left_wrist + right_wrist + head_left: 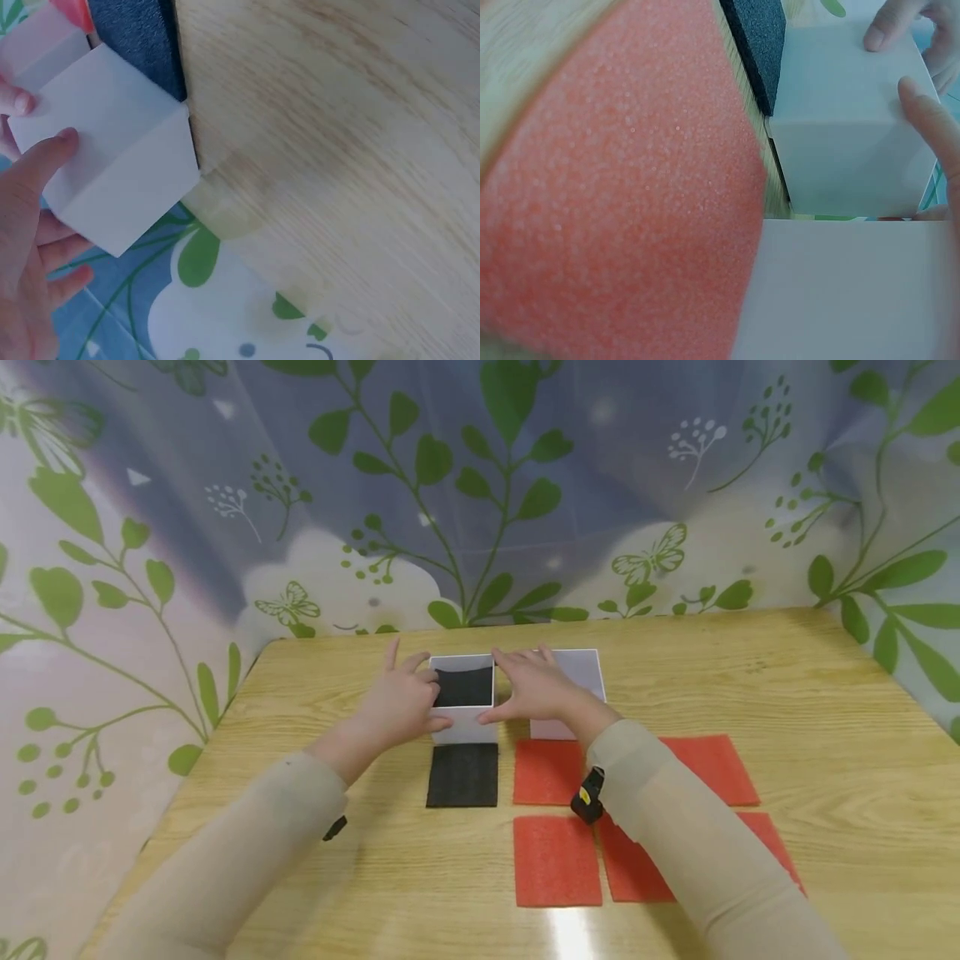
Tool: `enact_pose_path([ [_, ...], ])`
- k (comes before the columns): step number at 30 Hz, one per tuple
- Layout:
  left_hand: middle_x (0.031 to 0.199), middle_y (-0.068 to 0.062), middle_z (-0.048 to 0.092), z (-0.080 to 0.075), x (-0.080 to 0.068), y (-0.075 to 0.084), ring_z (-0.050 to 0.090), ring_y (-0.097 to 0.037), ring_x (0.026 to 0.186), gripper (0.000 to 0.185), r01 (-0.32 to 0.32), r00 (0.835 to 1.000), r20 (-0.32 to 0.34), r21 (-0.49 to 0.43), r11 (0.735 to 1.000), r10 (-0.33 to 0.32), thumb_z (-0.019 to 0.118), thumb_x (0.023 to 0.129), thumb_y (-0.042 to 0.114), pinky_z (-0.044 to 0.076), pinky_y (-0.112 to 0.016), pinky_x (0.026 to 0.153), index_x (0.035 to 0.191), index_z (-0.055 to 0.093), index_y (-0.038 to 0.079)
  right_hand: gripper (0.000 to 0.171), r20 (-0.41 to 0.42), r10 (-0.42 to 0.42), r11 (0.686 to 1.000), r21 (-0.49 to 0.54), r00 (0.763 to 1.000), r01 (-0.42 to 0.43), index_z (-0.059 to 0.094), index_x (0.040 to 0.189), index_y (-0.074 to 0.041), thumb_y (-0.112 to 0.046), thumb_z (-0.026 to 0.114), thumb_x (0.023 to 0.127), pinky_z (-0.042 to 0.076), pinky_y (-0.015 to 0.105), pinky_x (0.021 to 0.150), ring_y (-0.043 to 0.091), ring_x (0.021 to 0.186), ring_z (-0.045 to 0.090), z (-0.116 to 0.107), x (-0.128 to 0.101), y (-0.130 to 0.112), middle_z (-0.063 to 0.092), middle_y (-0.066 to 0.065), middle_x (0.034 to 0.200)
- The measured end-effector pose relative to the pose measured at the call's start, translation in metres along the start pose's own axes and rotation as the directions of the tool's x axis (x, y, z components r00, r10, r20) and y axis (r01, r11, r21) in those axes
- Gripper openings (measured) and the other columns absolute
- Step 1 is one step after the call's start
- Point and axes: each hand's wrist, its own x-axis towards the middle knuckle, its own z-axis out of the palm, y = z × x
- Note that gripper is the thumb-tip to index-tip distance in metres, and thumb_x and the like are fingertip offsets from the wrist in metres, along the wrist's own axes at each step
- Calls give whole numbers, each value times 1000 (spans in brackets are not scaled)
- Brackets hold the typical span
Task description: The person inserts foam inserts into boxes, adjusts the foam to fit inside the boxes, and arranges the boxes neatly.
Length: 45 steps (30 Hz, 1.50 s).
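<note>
An open-topped white box (467,727) stands toward the far side of the table, with a black foam piece (463,687) inside it. My left hand (396,700) holds its left side, thumb on the front wall, fingers toward the back. From the right, my right hand (534,687) grips the same box, its thumb (922,112) on the front corner. In the left wrist view both thumbs lie against the white box (127,142). Directly before the box lies a black foam square (462,777). A second white box (585,668) stands to the right, partly hidden by my right hand.
Several red foam squares (557,862) lie in two rows at front right, partly under my right forearm; one red square (630,195) looms close in the right wrist view. A patterned curtain (480,485) hangs behind the wooden table (300,893).
</note>
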Motion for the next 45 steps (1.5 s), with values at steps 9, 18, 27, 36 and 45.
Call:
enact_pose_path([
  [9, 91, 2, 69, -1, -7, -5, 53, -24, 113, 35, -97, 987, -125, 11, 995, 97, 67, 81, 47, 13, -61, 105, 74, 73, 13, 110, -7, 4, 1000, -12, 1000, -4, 16, 150, -7, -67, 65, 71, -3, 51, 110, 30, 137, 22, -2, 0, -1, 29, 12, 149],
  [18, 85, 3, 69, 5, -12, -4, 57, -22, 103, 26, -153, 959, -243, -2, 988, 148, 71, 81, 37, 19, -61, 104, 69, 70, 14, 111, 6, 12, 1000, -4, 1000, -12, 16, 150, -8, -68, 65, 71, -5, 49, 110, 29, 137, 21, 1, 1, 0, 28, 10, 149],
  [27, 85, 0, 69, 5, -14, -3, 60, -22, 96, 24, -147, 958, -257, -42, 988, 131, 71, 82, 34, 20, -58, 105, 74, 72, 12, 110, 1, 10, 1000, 9, 1000, -10, 16, 150, -9, -67, 66, 71, -7, 49, 110, 29, 137, 21, 1, 0, 0, 29, 10, 149],
  [36, 93, -4, 64, 7, -16, 1, 59, -23, 96, 22, -116, 963, -257, -107, 987, 86, 71, 83, 32, 24, -56, 104, 81, 72, 10, 110, -2, 12, 1000, 10, 1000, -12, 17, 150, -8, -67, 66, 71, -6, 49, 110, 29, 137, 21, 2, 0, 2, 29, 10, 149],
  [45, 119, -17, 55, 6, -38, 16, 53, -32, 109, 38, -253, 874, -469, -212, 944, 130, 74, 79, 26, 42, -47, 93, 108, 65, 3, 110, -4, 8, 1000, -7, 1000, -8, 16, 150, -9, -68, 65, 71, -5, 50, 110, 29, 137, 22, 2, 1, 0, 30, 10, 149],
])
